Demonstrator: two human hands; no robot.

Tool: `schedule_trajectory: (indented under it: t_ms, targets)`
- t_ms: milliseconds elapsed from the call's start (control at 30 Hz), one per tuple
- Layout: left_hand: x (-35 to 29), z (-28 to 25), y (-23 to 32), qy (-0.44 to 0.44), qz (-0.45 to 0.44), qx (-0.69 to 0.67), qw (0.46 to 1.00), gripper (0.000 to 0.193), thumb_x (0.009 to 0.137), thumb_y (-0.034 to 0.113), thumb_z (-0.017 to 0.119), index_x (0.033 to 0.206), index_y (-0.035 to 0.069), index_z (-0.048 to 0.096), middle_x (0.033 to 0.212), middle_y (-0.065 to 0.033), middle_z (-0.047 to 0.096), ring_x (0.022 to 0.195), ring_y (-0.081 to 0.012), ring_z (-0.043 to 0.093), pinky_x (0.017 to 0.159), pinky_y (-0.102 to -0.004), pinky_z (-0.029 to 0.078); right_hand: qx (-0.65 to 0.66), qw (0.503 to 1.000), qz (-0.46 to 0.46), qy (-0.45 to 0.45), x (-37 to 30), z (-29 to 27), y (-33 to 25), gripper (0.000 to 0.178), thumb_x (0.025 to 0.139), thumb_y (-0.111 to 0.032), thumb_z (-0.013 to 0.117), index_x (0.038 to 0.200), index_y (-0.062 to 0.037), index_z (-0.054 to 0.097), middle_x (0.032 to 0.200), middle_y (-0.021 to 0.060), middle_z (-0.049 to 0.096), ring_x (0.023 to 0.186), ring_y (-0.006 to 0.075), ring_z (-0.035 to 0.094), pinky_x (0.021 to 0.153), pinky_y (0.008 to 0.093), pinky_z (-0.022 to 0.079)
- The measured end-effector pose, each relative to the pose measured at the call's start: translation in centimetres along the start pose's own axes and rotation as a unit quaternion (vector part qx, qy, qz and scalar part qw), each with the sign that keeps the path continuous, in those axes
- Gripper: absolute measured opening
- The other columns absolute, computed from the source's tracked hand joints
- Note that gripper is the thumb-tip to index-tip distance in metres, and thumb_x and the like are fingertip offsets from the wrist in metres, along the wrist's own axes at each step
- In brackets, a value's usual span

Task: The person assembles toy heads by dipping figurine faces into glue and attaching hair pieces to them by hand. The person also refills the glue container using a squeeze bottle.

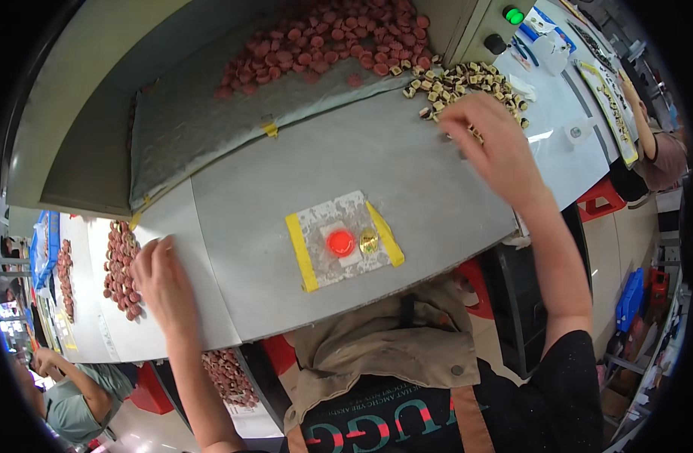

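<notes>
My right hand (493, 143) reaches over the near edge of a pile of small cream-and-dark blocky pieces (467, 79) at the back right. Its thumb and fingers are apart, with some pieces showing between them. At the left, my left hand (164, 283) rests beside a long heap of small pink round pieces (120, 272), its fingers loosely bent and apart, with nothing visible in them. Between my hands, a whitish worn plate (327, 264) is fixed with yellow tape. On it lie a glowing red-orange disc (340, 242) and a small gold oval piece (369, 241).
A large mound of pink scalloped pieces (331, 45) lies on a grey mat (210, 136) under a beige machine housing (97, 98). A green-lit button (513, 15) is on its post. Co-workers sit at far left and far right. Red stools (599, 200) stand below the table.
</notes>
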State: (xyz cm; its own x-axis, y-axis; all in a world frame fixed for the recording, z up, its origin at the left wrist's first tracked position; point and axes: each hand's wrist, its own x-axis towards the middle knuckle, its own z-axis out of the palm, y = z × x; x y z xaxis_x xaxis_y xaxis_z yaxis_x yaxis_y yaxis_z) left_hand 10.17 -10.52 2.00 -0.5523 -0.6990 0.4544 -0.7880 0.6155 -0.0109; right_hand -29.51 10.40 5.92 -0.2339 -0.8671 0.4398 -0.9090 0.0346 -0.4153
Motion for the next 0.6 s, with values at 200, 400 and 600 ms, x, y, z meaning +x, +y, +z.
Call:
schedule_trajectory:
  t_ms: [200,400,600]
  targets:
    - [5.7,0.7,3.0,-0.001,0.093,-0.057,0.994,0.029,0.082,0.005,0.062,0.111,0.008,0.063,0.112,-0.0113,0.060,0.107,-0.0307,0.054,0.093,-0.0419,0.041,-0.092,0.992,-0.085,0.001,5.3,2.5,4.4,0.015,0.085,-0.009,0.063,0.097,-0.0014,0.063,0.093,0.0128,0.062,0.088,0.0320,0.060,0.077,0.0396,0.048]
    - [14.3,4.1,17.9,-0.029,0.195,-0.381,0.903,0.023,0.083,0.015,0.063,0.104,0.005,0.062,0.103,-0.0114,0.062,0.097,-0.0322,0.061,0.080,-0.0410,0.050,-0.115,0.986,-0.088,-0.085,5.9,4.4,2.1,0.012,0.082,-0.010,0.064,0.092,-0.0033,0.064,0.092,0.0126,0.061,0.085,0.0331,0.061,0.076,0.0406,0.050]
    - [16.2,7.8,19.0,-0.103,0.184,-0.421,0.882,0.025,0.086,0.020,0.063,0.105,0.003,0.062,0.102,-0.0128,0.063,0.093,-0.0317,0.063,0.078,-0.0403,0.050,-0.073,0.991,-0.059,-0.095,2.2,5.4,-2.1,0.015,0.082,-0.014,0.067,0.091,-0.0038,0.061,0.090,0.0116,0.058,0.083,0.0315,0.059,0.073,0.0388,0.048]
